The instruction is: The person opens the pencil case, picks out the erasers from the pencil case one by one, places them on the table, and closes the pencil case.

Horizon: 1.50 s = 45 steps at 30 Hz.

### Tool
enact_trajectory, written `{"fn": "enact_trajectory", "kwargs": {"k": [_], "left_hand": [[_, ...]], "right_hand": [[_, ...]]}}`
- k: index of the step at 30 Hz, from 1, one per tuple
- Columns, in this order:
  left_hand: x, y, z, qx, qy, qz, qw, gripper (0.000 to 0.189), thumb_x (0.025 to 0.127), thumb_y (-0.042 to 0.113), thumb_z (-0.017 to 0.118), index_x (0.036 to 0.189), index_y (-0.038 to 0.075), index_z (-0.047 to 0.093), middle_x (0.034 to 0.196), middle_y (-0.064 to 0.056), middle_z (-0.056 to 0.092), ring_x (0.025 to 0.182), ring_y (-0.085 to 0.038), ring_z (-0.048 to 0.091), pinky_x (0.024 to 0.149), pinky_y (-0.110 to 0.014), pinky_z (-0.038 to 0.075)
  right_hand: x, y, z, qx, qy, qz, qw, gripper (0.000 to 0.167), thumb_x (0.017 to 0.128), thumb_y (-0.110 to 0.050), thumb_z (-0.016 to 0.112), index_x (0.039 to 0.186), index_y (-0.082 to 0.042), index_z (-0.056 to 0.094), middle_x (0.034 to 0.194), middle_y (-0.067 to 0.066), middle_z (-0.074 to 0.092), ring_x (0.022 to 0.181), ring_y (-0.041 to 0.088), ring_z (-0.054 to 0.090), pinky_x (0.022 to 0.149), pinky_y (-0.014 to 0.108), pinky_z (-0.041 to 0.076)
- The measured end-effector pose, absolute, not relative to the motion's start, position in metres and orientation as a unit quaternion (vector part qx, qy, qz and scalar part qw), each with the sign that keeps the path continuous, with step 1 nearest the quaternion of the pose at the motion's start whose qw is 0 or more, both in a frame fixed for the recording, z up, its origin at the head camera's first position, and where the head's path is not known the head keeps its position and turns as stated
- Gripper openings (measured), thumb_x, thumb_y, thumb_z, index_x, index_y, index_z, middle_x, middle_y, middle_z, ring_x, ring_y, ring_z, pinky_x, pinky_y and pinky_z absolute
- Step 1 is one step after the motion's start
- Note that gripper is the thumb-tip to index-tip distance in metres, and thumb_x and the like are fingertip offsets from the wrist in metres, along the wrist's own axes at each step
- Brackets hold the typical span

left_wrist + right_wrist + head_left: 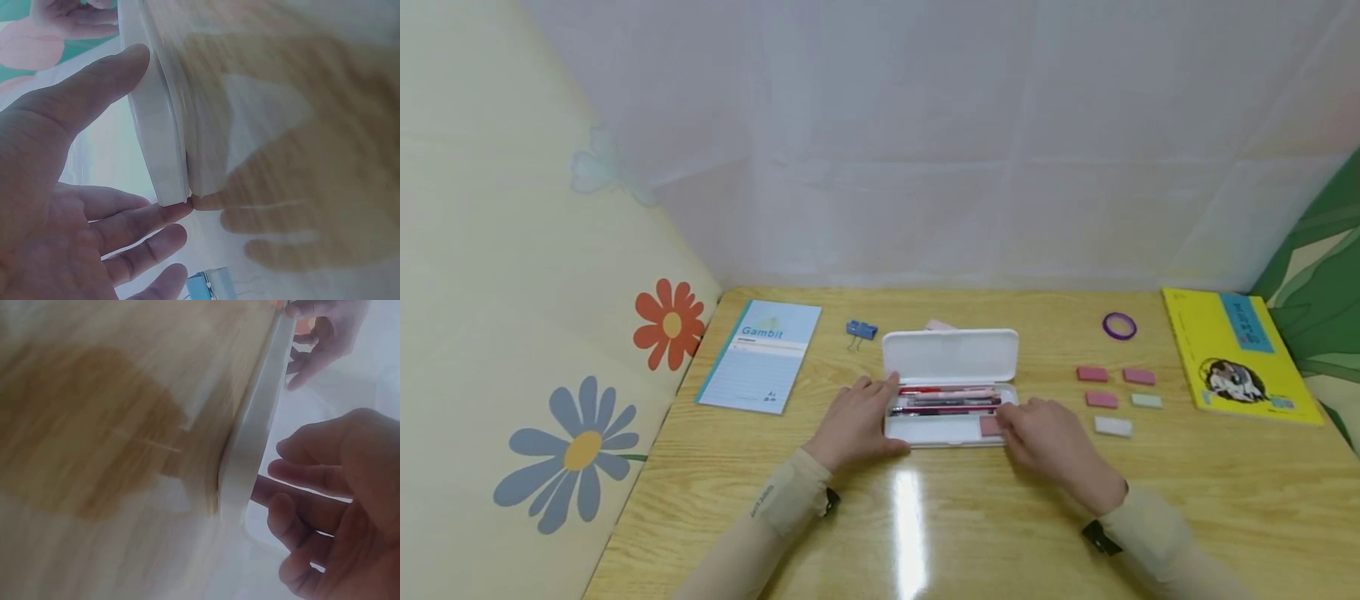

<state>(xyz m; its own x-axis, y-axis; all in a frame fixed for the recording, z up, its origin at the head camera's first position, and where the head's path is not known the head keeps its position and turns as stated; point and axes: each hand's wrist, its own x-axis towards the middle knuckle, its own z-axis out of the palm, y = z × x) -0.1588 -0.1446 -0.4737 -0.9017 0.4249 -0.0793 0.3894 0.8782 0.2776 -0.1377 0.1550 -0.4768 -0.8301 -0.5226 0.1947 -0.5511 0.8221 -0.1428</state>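
A white pencil case [951,358] lies on the table with its lid raised. Several pens [947,400] fill its rear compartment, and a pink eraser [991,427] lies at the right end of its front compartment. My left hand [856,423] holds the case's left end, thumb [128,69] along the front wall and fingers around the end. At the other end is my right hand [1052,437], its bent fingertips right at the eraser. In the right wrist view some fingers [300,503] reach past the case's rim, and nothing shows between thumb and index finger.
Pink erasers [1092,374], a green eraser [1146,401] and a white eraser [1112,427] lie to the right. Beyond are a purple tape ring [1119,326] and a yellow book [1240,354]. Leftward sit a blue binder clip [861,330] and a notebook [760,357]. Another pink piece [937,324] peeks out behind the lid.
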Motion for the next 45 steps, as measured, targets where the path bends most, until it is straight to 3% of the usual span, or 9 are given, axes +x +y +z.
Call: {"fn": "enact_trajectory", "kwargs": {"k": [11,20,27,36,41,45], "left_hand": [[-0.159,-0.145,-0.473,0.212,0.967,0.121,0.072,0.112,0.071,0.055,0.088,0.156,0.004,0.036,0.144,-0.016,0.06,0.126,-0.034,0.054,0.105,-0.053,0.047],[-0.16,-0.144,-0.474,0.213,0.966,0.125,0.074,0.112,0.071,0.055,0.088,0.156,0.004,0.037,0.143,-0.015,0.061,0.127,-0.034,0.054,0.106,-0.054,0.046],[-0.159,-0.144,-0.473,0.214,0.966,0.13,0.069,0.111,0.07,0.053,0.089,0.156,0.003,0.038,0.143,-0.016,0.061,0.127,-0.035,0.054,0.105,-0.055,0.046],[-0.159,-0.145,-0.473,0.215,0.967,0.123,0.063,0.11,0.071,0.054,0.088,0.156,0.004,0.038,0.143,-0.015,0.061,0.124,-0.034,0.055,0.103,-0.052,0.048],[-0.159,-0.145,-0.473,0.214,0.966,0.131,0.064,0.11,0.071,0.053,0.088,0.156,0.004,0.038,0.143,-0.017,0.061,0.129,-0.038,0.053,0.106,-0.056,0.046],[-0.159,-0.145,-0.473,0.211,0.966,0.133,0.067,0.11,0.071,0.053,0.088,0.156,0.004,0.037,0.143,-0.017,0.061,0.131,-0.039,0.052,0.108,-0.057,0.045]], "right_hand": [[-0.14,0.156,-0.475,0.263,-0.955,0.113,0.077,0.025,0.078,-0.017,0.087,0.099,-0.009,0.075,0.079,-0.001,0.067,0.071,0.013,0.056,0.064,0.029,0.05],[-0.141,0.156,-0.479,0.287,-0.94,0.14,0.118,0.021,0.075,-0.011,0.087,0.094,-0.009,0.079,0.081,0.0,0.069,0.073,0.014,0.056,0.066,0.029,0.049],[-0.141,0.168,-0.477,0.284,-0.938,0.15,0.13,0.022,0.076,-0.012,0.087,0.096,-0.006,0.079,0.088,0.005,0.074,0.082,0.021,0.066,0.076,0.037,0.057],[-0.136,0.209,-0.468,0.207,-0.952,0.183,0.132,0.025,0.08,-0.009,0.085,0.102,-0.002,0.076,0.094,0.01,0.075,0.087,0.028,0.069,0.078,0.046,0.058],[-0.133,0.247,-0.468,0.166,-0.953,0.19,0.168,0.026,0.077,-0.005,0.086,0.099,0.001,0.076,0.091,0.015,0.075,0.082,0.032,0.067,0.074,0.05,0.055],[-0.127,0.283,-0.469,0.127,-0.962,0.183,0.156,0.026,0.077,-0.004,0.085,0.099,0.004,0.075,0.088,0.018,0.074,0.079,0.034,0.066,0.069,0.053,0.054]]}}
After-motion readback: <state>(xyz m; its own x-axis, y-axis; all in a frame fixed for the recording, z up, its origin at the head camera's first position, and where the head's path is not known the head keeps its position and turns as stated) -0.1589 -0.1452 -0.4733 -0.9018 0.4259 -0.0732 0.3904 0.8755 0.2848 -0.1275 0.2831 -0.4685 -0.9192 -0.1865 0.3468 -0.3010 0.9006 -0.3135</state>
